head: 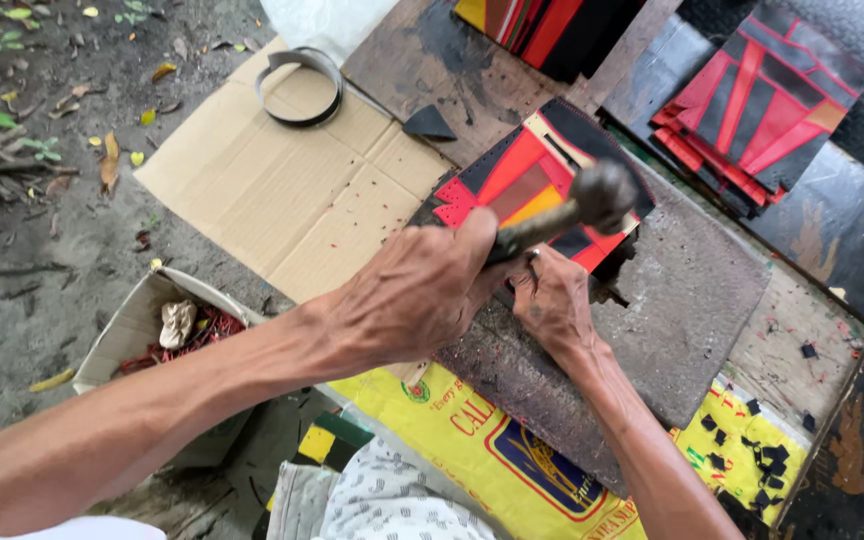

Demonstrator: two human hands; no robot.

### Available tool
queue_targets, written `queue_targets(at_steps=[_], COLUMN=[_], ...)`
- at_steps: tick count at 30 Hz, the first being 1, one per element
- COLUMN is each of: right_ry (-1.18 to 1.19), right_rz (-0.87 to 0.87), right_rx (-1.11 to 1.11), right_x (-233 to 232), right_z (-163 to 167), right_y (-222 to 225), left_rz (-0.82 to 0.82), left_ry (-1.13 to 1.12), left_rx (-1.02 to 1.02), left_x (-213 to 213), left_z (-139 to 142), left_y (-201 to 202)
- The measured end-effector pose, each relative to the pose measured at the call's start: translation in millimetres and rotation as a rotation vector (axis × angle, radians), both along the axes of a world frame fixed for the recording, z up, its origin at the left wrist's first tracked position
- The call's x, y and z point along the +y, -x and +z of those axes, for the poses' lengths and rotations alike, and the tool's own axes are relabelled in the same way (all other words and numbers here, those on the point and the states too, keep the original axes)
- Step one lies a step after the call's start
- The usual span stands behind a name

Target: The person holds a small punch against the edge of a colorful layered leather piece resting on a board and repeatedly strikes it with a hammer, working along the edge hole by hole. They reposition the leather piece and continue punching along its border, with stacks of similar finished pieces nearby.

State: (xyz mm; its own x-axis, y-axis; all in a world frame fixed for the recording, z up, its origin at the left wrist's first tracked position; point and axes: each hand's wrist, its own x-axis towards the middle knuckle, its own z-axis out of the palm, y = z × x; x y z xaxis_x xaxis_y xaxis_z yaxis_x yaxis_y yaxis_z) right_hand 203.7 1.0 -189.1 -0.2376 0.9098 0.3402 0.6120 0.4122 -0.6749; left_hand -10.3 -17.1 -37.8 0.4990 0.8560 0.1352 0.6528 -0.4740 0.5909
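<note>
My left hand [420, 292] is shut on the handle of a hammer whose dark round head [603, 194] hangs over a patchwork piece [508, 176] of red, black and yellow panels. My right hand [554, 304] rests just below the hammer, fingers curled at the near edge of that piece; whatever it pinches is hidden. The piece lies on a rough dark grey slab [697, 290].
A stack of similar red-and-black pieces [764, 100] lies at the back right, another [542, 28] at the top. Flat cardboard [292, 185] with a metal band ring [299, 86] lies left. A box of red scraps [167, 330] and a yellow sack [472, 432] are near me.
</note>
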Motion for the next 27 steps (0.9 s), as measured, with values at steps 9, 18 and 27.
queue_targets(at_steps=[9,18,27], right_ry=[-0.088,-0.007,-0.006], right_rz=[0.004,-0.016,-0.055], right_rx=[-0.059,-0.006,-0.022], right_x=[4.3,5.3,-2.9], right_z=[-22.4,-4.1,4.7], right_y=[-6.1,7.2,7.9], left_rz=[-0.076,0.052,0.112], left_ry=[-0.166,0.283,0.380], left_rx=[-0.374,0.275,0.323], left_x=[-5.4,8.3,11.3], left_z=[21.0,0.3,-64.0], left_y=[-0.1,15.3,21.4])
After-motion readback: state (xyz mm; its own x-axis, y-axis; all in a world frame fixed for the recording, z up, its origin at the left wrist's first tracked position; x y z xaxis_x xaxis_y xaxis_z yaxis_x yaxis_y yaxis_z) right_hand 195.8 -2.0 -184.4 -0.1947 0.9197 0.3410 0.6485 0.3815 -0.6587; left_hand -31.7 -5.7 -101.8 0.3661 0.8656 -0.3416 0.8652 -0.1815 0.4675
